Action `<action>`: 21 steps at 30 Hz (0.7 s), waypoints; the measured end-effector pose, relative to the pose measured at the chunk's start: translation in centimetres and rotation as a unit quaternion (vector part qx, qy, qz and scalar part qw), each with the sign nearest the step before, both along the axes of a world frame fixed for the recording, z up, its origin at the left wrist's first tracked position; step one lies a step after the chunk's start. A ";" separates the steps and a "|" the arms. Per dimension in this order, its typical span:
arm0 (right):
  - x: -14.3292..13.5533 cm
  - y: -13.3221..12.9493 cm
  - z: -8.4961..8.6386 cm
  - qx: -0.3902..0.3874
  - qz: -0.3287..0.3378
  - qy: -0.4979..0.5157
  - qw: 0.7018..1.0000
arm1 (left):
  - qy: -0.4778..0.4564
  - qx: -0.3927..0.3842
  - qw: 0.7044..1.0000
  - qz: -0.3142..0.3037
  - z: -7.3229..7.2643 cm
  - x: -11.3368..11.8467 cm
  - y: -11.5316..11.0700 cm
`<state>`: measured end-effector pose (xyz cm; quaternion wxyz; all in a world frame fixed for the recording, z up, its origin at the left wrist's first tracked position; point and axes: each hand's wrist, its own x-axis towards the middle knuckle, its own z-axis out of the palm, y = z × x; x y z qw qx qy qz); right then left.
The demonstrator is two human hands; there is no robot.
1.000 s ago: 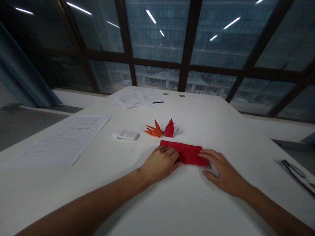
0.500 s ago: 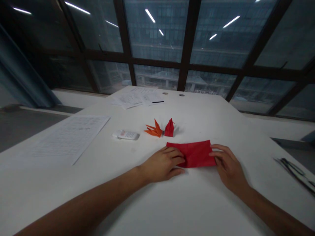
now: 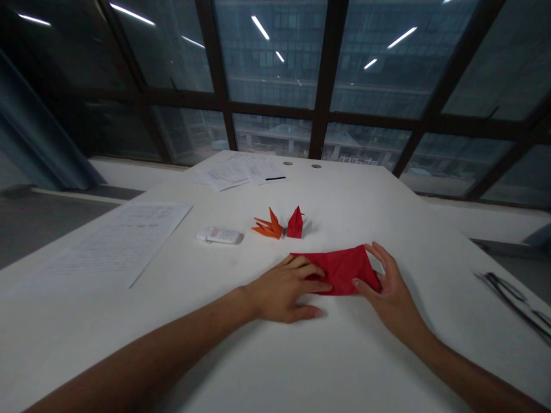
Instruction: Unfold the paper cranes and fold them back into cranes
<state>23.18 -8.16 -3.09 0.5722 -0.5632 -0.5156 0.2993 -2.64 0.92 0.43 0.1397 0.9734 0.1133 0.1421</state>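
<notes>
A folded red paper [image 3: 344, 268] lies on the white table in front of me, its right end slightly raised. My left hand [image 3: 287, 288] rests over the paper's left end, fingers pressing it and thumb stretched out on the table. At the right end, my right hand [image 3: 390, 292] holds the paper between the thumb in front and the fingers behind. Just beyond the paper stand an orange folded paper figure [image 3: 270, 225] and a red folded paper figure [image 3: 295, 223], side by side.
A white bottle-like item [image 3: 220, 235] lies left of the figures. Printed sheets [image 3: 120, 241] cover the table's left side, with more papers [image 3: 235, 171] and a black strip [image 3: 275, 178] farther back. Eyeglasses [image 3: 514, 298] rest at the right edge.
My right thumb has come round to the front of the paper and grips its right end, which now bends up. My left thumb has spread away from the fingers.
</notes>
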 end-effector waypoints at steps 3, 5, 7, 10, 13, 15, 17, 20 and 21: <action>0.5 0.6 -0.5 -0.049 -0.008 0.031 0.998 | 0.011 -0.006 1.000 -0.008 0.0 -0.1 -0.1; 0.7 0.8 -0.7 -0.066 -0.015 0.015 0.998 | 0.021 -0.010 1.000 -0.015 0.0 -0.1 -0.1; 0.9 0.8 -0.8 -0.065 -0.026 -0.004 0.998 | 0.029 -0.013 0.999 -0.019 0.0 -0.1 -0.1; 1.2 0.8 -0.7 -0.040 -0.033 0.017 0.998 | 0.027 -0.017 0.999 -0.020 -0.1 -0.1 0.0; 1.3 0.7 -0.5 -0.023 -0.014 0.085 0.996 | 0.018 -0.019 1.000 -0.017 -0.2 -0.1 0.1; 1.2 0.6 -0.3 -0.023 0.022 0.153 0.988 | 0.017 -0.017 1.000 -0.014 -0.2 -0.1 0.2; 0.9 0.3 -0.1 -0.014 0.056 0.197 0.979 | 0.014 -0.015 1.000 -0.012 -0.3 -0.1 0.2; 0.5 -0.4 0.1 0.011 0.092 0.177 0.980 | 0.004 -0.012 1.000 -0.010 -0.3 -0.1 0.2; 0.4 -0.7 0.2 0.017 0.110 0.158 0.981 | 0.000 -0.010 1.000 -0.009 -0.3 -0.1 0.2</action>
